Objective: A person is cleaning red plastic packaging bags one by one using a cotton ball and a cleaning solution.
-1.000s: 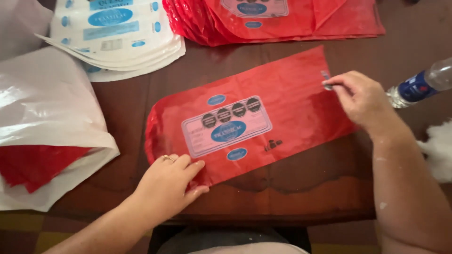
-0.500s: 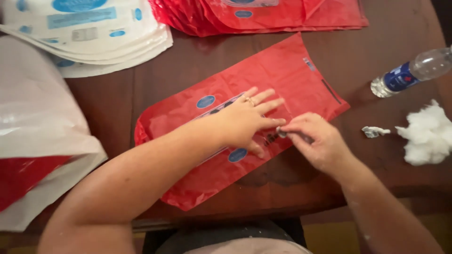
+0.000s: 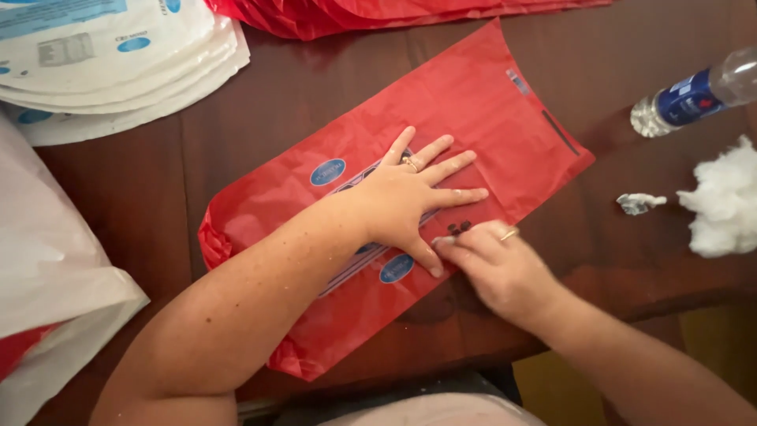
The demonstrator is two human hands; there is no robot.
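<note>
Plastic, red and crinkled: a flat red bag point(image 3: 473, 118) lies slantwise across the middle of the dark wooden worktop point(image 3: 142, 205), its gathered end toward the person and its handle-slot end pointing away to the right. A printed label with blue ovals shows on its upper face.

The left hand point(image 3: 410, 201) lies palm down on the middle of the red bag, fingers spread wide and flat, a ring on one finger; it grips nothing and only presses the plastic against the worktop. The right hand point(image 3: 493, 264) sits at the near edge of the red bag, just beside the left thumb, its fingertips pinched narrowly together on a small pale wad point(image 3: 443, 240) that touches the bag near some small dark marks. A ring shows on this hand too.

Beyond the far edge of the red bag lies a heap of more red bags point(image 3: 378, 12). To the far left of the red bag is a stack of white printed bags point(image 3: 118, 71), and nearer on that side a loose white plastic sack point(image 3: 47, 268). To the right of the red bag, well apart from it, a clear bottle with a blue label point(image 3: 698, 95) lies on its side; below it are a tuft of white cotton point(image 3: 725, 197) and a small crumpled scrap point(image 3: 639, 203).
</note>
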